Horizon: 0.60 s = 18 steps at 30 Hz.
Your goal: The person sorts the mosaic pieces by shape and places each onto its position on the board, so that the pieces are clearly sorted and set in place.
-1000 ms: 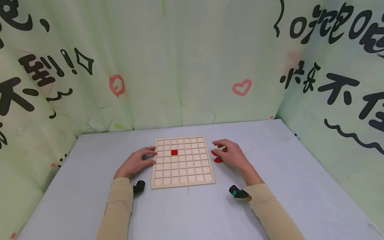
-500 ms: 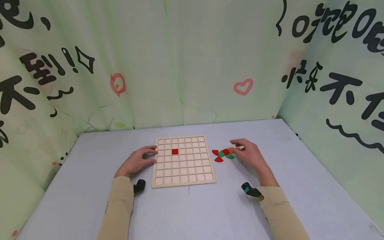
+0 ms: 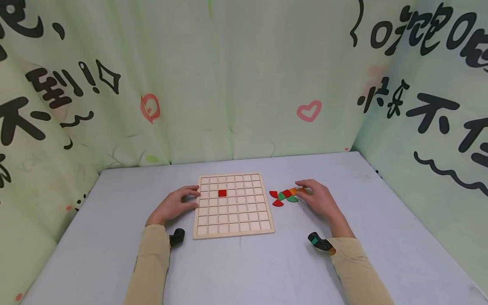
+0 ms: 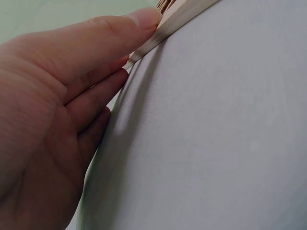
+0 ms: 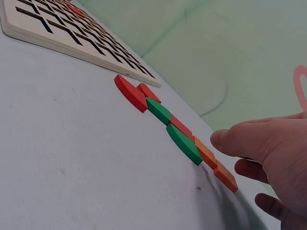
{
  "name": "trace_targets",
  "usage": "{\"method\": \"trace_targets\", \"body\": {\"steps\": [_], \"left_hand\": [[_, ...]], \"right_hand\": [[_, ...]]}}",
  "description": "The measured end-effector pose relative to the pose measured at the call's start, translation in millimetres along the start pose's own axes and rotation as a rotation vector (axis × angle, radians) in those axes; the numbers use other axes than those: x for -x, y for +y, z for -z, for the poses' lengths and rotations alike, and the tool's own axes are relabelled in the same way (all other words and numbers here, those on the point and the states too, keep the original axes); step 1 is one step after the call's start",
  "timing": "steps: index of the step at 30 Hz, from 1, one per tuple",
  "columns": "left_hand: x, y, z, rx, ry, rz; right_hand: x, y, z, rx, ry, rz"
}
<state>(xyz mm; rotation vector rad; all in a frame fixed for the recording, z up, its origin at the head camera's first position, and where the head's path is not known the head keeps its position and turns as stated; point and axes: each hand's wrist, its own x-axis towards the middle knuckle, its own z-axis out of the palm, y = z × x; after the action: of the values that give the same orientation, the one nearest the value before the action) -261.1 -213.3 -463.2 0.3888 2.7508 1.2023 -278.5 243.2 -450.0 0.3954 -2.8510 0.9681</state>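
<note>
A wooden grid board (image 3: 233, 235) lies on the white table, with one red square tile (image 3: 222, 193) in a cell of its upper left part. My left hand (image 3: 177, 203) rests against the board's left edge, thumb (image 4: 144, 20) at the rim and fingers extended. Right of the board lie several flat coloured pieces: two red rounded ones (image 3: 278, 203), a green one (image 3: 281, 196), a red one (image 3: 286, 193), a green curved one (image 5: 184, 145) and orange ones (image 5: 225, 176). My right hand (image 3: 318, 197) hovers by the orange end, thumb and fingers apart, holding nothing.
Dark wrist cameras (image 3: 177, 237) sit on both wrists. A pale green curtain (image 3: 228, 84) with black characters and pink hearts encloses the table (image 3: 240, 275) at the back and sides.
My right hand has moved right, from the red pieces to the orange end of the row, uncovering the green, red and orange pieces. The left hand stays at the board.
</note>
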Motion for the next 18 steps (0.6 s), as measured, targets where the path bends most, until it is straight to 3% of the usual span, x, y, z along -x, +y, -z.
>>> {"method": "trace_targets", "body": {"steps": [10, 18], "left_hand": [[-0.1, -0.2, 0.1, 0.001, -0.003, 0.012], [-0.3, 0.2, -0.1, 0.007, 0.000, 0.004]], "right_hand": [[-0.8, 4.4, -6.8, 0.083, -0.047, 0.053], [-0.9, 5.8, -9.6, 0.124, -0.016, 0.057]]}}
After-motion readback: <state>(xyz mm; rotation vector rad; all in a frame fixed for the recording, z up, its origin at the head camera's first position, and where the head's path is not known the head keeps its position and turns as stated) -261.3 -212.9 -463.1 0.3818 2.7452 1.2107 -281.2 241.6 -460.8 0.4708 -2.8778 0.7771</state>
